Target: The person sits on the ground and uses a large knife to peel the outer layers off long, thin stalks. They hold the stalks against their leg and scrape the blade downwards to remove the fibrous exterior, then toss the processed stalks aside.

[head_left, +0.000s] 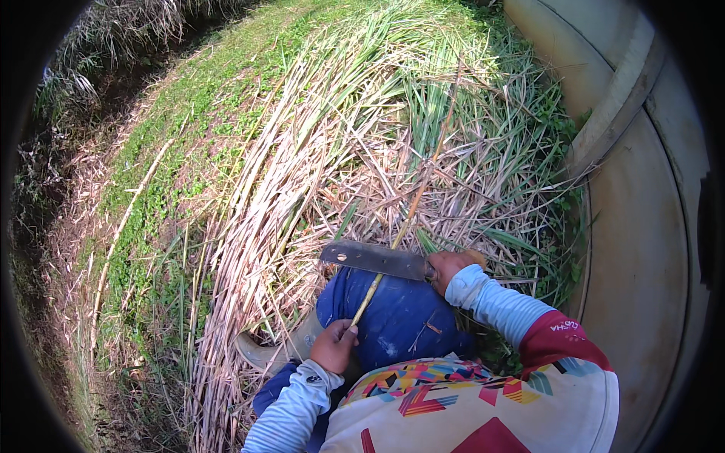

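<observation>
My left hand (334, 346) is closed around the lower end of a thin yellow-green cane stalk (365, 299), which slants up and away over my bent knee. With my right hand (451, 267) I grip the handle of a machete (375, 259). Its broad dark blade points left and lies across the stalk just above my blue-trousered knee (408, 313); whether the edge touches the stalk I cannot tell. Farther up, the stalk turns brown and dry and rests over the heap of cut stalks and leaves (377, 151).
A long bundle of dry stalks (242, 249) runs along my left. Beyond it are green ground plants (174, 196) and a single pale stalk (128, 215). A large curved, yellowish wall-like surface (634, 219) stands close on my right. My boot (283, 347) shows beside the left hand.
</observation>
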{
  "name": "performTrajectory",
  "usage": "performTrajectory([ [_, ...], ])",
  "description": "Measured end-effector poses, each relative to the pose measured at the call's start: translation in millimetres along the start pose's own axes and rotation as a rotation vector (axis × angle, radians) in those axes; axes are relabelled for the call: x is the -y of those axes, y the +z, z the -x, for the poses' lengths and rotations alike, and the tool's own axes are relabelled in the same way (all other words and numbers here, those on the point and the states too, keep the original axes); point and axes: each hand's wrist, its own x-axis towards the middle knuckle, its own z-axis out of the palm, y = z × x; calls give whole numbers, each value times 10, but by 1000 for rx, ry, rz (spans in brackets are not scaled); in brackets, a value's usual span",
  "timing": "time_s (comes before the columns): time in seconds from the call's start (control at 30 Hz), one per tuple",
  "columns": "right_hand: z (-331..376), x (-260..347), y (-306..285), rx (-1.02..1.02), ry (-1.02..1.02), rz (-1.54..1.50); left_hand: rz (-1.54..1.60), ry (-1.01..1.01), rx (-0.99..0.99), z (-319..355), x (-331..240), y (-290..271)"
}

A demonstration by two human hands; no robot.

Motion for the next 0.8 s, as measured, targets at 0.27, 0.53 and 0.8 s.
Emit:
performTrajectory([
  [0.27,-501,-802,-327,11,425,128,-389,-25,-214,952,320,-155],
  [0.53,-481,-475,-436,-60,357,-33,-567,37,-400,1083,248,-208],
  [0.8,-513,-674,42,-64,417,-72,-634,105,-425,1097,381,-182],
])
